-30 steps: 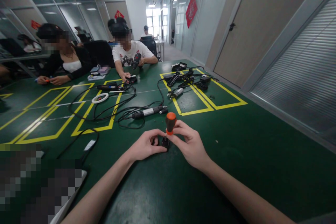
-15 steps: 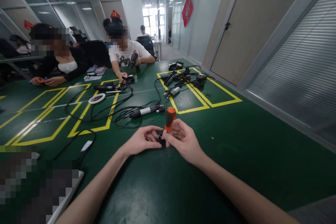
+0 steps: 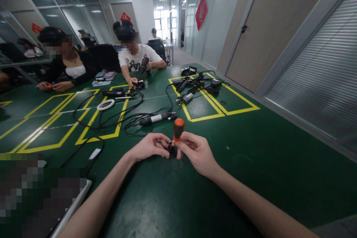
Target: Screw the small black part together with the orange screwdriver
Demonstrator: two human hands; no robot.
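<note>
A stubby screwdriver (image 3: 179,129) with an orange and dark grey handle stands nearly upright, its lower end between the fingers of my right hand (image 3: 196,152). Its blade is hidden by those fingers. Just left of it, a small black part (image 3: 172,150) rests on the green table (image 3: 223,197). My left hand (image 3: 149,147) pinches that part from the left, with thumb and fingers closed against it. What exactly the black part is I cannot make out.
Beyond my hands lies a grey-and-black electric screwdriver (image 3: 156,118) with coiled black cable. Further off are a white ring (image 3: 105,105), a silver-bodied tool (image 3: 186,99) and tangled black cables (image 3: 198,81). Across the table a person (image 3: 139,57) holds a black power drill (image 3: 144,65).
The screwdriver's handle has tilted a little toward me and shifted slightly left. Both hands keep almost the same place. The whole view has shifted slightly.
</note>
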